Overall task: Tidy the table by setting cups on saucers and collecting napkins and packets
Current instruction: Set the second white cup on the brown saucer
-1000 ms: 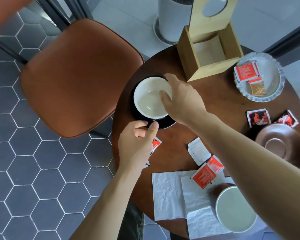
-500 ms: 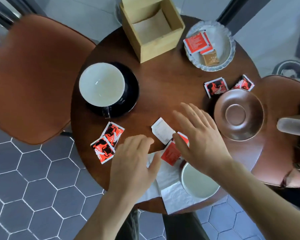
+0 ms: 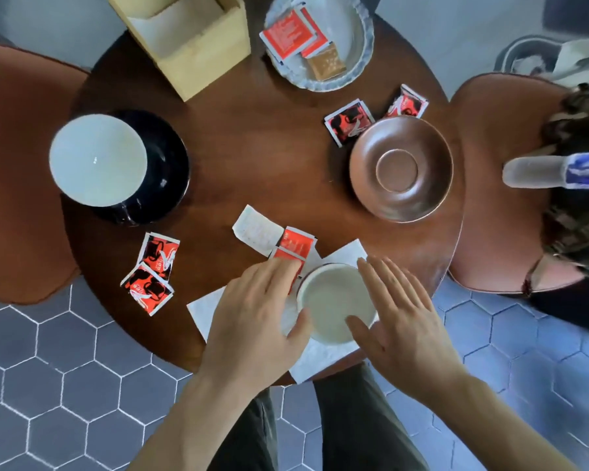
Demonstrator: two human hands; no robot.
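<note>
Both hands flank the cup [image 3: 334, 300] on the napkins [image 3: 327, 355] at the table's near edge: left hand [image 3: 255, 314] and right hand [image 3: 398, 314] spread, fingers loose, gripping nothing. Best to clasp the cup's sides evenly, lift straight up so the napkins stay flat, then centre it on the empty brown saucer [image 3: 401, 168].
</note>
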